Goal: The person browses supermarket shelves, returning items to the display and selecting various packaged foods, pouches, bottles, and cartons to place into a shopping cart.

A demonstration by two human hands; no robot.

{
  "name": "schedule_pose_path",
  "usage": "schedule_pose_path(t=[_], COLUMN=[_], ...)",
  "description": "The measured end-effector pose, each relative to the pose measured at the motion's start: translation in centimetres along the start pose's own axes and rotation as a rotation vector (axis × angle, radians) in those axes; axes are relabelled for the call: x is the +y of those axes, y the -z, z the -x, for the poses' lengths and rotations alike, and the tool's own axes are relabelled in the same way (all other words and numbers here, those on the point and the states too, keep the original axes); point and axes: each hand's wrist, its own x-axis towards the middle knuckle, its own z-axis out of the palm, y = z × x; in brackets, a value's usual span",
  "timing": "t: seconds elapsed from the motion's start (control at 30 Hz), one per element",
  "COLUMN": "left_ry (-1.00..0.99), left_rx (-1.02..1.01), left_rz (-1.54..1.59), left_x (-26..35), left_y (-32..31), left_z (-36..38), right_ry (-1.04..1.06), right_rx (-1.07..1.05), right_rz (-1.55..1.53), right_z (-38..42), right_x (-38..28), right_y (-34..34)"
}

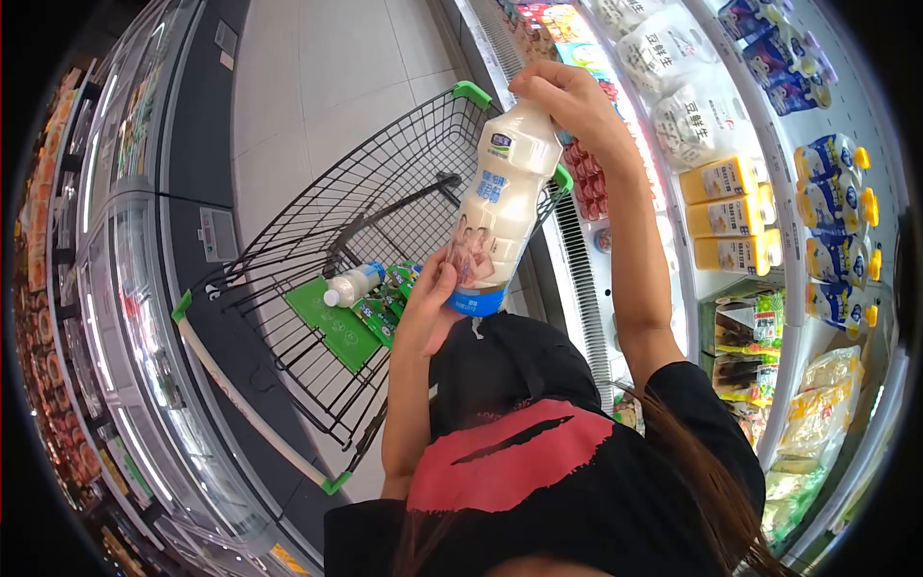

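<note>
A large cream-coloured drink bottle (495, 207) with a blue base and a printed label is held up, slightly tilted, in front of my body. My right hand (567, 96) is closed around its top, hiding the cap. Around the lower side of the bottle, near the blue base, my left hand (433, 303) has its fingers wrapped. Behind and below the bottle stands a black wire shopping cart (317, 216) with green corners. Inside it lie a small clear bottle (354, 285) with a white cap and some green packages (380, 313).
On my right are refrigerated shelves with white bags (697, 120), yellow cartons (726, 213) and blue-and-yellow pouches (836, 231). Glass-fronted freezers (125, 279) line the left side. Pale floor tiles (317, 67) run along the aisle. The cart's handle (255, 404) is at lower left.
</note>
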Motion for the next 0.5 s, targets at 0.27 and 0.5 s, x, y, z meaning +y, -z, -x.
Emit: schedule_pose_path(t=[0.27,0.5], left_ry=[-0.387,-0.254], left_rx=[0.235,0.423], left_rz=[-0.119,0.125], left_x=[1.8,-0.6], left_y=[3.8,14.6], left_z=[3.4,-1.1], right_ry=[0.16,0.332], right_rx=[-0.111,-0.248], right_rz=[-0.084,0.215], right_z=[-2.5,-1.5], right_x=[-3.7,-4.4], right_y=[-7.0,-18.4])
